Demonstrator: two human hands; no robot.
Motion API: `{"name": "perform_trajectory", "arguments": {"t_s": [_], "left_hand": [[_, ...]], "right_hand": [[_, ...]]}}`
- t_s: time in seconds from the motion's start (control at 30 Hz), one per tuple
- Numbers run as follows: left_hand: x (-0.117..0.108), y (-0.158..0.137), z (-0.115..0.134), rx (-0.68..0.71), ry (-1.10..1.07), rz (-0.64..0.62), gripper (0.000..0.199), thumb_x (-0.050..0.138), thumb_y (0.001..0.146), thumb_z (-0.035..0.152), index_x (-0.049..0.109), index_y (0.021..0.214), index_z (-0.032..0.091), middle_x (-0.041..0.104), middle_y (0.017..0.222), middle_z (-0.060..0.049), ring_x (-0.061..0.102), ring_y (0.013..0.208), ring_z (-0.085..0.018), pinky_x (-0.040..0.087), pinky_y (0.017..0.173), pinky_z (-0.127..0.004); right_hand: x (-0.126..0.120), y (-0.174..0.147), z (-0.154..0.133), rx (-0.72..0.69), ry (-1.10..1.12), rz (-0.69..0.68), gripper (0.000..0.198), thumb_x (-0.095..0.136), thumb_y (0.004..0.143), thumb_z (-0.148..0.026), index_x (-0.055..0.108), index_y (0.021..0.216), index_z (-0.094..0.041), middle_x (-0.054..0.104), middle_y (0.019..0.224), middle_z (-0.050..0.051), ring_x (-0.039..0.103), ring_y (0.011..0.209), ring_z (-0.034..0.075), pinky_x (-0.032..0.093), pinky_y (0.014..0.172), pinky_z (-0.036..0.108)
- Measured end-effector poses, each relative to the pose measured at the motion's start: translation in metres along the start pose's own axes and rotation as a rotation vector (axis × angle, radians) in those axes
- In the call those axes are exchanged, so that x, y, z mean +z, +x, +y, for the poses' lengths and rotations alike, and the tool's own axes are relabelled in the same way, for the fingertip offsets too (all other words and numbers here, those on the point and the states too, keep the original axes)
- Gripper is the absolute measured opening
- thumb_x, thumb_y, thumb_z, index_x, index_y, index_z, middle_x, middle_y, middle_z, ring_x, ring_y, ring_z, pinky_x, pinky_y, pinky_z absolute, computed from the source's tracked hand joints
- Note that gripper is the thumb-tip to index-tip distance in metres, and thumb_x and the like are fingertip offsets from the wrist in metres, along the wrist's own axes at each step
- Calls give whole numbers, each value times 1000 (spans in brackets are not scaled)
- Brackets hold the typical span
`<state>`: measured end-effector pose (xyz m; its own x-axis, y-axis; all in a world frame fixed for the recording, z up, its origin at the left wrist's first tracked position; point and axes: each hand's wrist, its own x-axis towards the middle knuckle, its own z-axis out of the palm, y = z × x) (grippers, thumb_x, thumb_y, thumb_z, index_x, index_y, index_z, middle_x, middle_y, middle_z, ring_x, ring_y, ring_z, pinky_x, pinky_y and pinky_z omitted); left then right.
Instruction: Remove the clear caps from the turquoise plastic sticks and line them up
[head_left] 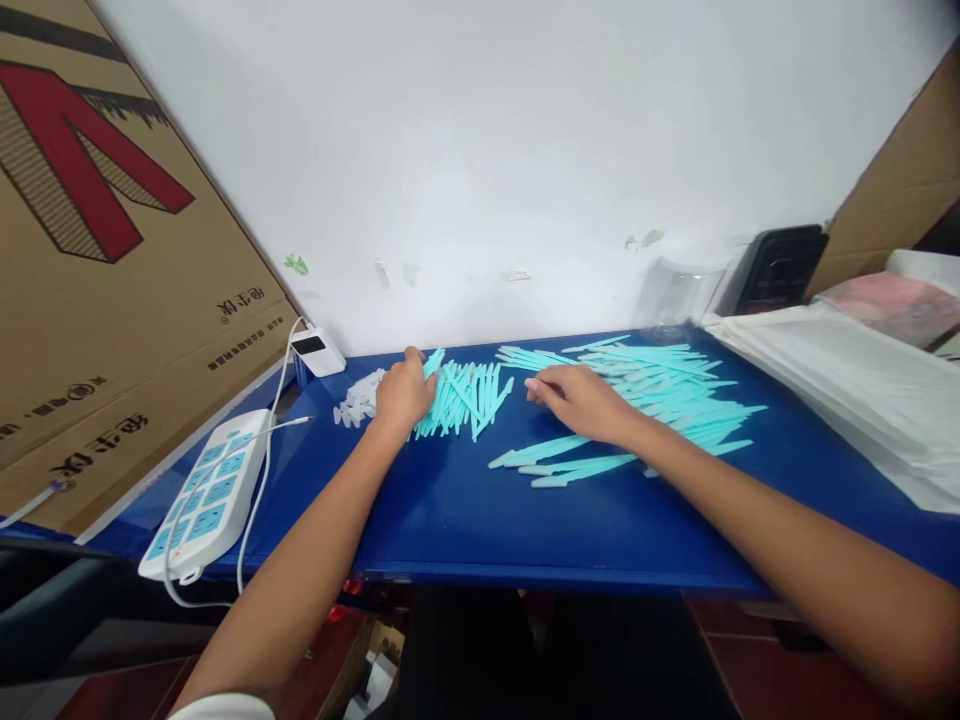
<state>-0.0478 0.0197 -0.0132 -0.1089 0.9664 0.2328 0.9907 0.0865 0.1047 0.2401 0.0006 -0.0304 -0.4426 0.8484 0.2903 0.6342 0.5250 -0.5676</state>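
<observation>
Nearest, toward the person from the right fingers, a few pale-tipped sticks (577, 467) lie fanned on the worktop (450, 530). The fingers of the right hand (581, 397) are bent inward and close together; whether they pinch anything I cannot tell. The left hand (405, 392) is lowered at the left edge of a small heap (465, 395) of turquoise sticks, its fingers largely turned from view, so I cannot tell whether they grip one. That heap fills much of the gap between both hands' fingers. Just left of the left fingers lie loose pale caps (358, 402). Right of the right fingers, and reaching beyond them, spreads a larger heap (667, 385) of sticks, some with pale ends. The work looks partway: if the pale ends are caps, the larger heap seems the done share, with the small heap and the loose caps left. Farther beyond the right fingers, a clear jar (684, 295) stands near the wall (480, 150).
</observation>
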Motion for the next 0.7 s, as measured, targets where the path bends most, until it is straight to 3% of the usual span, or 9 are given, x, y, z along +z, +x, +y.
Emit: {"name": "perform_trajectory", "arguments": {"t_s": [0.27,0.4,0.57,0.7], "left_hand": [[3,6,17,14,-143,-38,40,63,98,44,59,130,21,75,106,-11,70,105,-33,52,85,-38],[5,4,28,41,-84,-20,42,66,94,42,60,132,23,75,111,-12,70,108,-34,52,86,-39],[8,0,41,70,-34,-9,43,60,98,50,61,130,21,76,113,-14,71,107,-36,53,88,-42],[2,1,37,80,-49,76,44,49,102,57,66,122,22,75,116,-13,71,106,-34,53,89,-42]], "right_hand": [[3,0,-1,1,-7,-43,38,47,109,-34,73,84,-20,81,95,7,72,86,24,46,73,33],[6,0,-1,-16,-39,-53,38,47,108,-34,71,82,-20,80,92,7,71,84,23,44,71,32],[7,0,-2,-7,-53,-78,40,46,109,-35,72,82,-19,78,89,8,69,80,23,42,70,32],[7,0,-1,-9,-54,-70,41,47,108,-37,71,80,-20,76,85,7,67,77,22,41,69,33]]}}
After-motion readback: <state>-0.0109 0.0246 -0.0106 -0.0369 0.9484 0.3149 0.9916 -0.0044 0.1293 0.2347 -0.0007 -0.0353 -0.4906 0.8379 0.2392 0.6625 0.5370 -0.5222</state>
